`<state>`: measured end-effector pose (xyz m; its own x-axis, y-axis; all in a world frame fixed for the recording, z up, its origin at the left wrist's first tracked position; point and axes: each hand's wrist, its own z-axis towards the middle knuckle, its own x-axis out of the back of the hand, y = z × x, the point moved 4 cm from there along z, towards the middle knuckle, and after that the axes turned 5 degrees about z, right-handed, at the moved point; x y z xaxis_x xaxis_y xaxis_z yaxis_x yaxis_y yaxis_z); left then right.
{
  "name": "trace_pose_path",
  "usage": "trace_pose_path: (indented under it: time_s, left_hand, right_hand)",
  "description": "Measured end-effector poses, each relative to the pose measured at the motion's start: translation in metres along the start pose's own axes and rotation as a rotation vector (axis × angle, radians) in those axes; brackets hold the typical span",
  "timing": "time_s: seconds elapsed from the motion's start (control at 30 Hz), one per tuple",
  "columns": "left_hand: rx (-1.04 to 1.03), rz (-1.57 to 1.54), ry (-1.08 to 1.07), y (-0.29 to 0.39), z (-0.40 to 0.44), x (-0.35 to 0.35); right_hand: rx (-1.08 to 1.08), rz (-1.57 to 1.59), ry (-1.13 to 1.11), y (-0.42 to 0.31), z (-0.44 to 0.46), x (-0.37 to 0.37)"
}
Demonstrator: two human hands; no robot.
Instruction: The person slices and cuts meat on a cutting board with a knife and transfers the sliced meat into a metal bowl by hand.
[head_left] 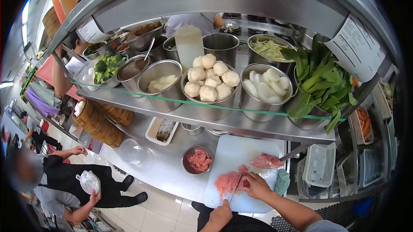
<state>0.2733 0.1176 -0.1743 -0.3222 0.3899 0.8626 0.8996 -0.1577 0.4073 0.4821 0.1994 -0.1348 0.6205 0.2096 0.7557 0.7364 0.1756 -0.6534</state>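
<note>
Sliced raw meat (226, 184) lies on a pale blue cutting board (228, 150). My left hand (220, 216), low in the view, is wrapped round the handle of a knife (235, 187), whose blade reaches up into the meat. On the right of the blade, my right hand (257, 186) has its fingers bent down over meat at the blade's side. A larger piece of raw meat (266, 161) rests farther up the board. Left of the board, a metal bowl (186, 166) holds more cut meat (199, 160).
A metal shelf (198, 120) spans above the counter, bearing pots of dough balls (211, 79), white slices (266, 86) and leafy greens (322, 81). Bamboo steamers (101, 124) stand left. A person (64, 180) holds a white bag (89, 182). A green cloth (282, 182) lies beside the board.
</note>
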Motion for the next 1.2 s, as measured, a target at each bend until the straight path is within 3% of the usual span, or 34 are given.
trace_pose_path:
  time_s: [1.2]
  left_hand:
    - [0.028, 0.009, -0.073, 0.000, 0.001, -0.002]
  right_hand:
    - [-0.008, 0.025, 0.033, 0.010, 0.002, -0.006]
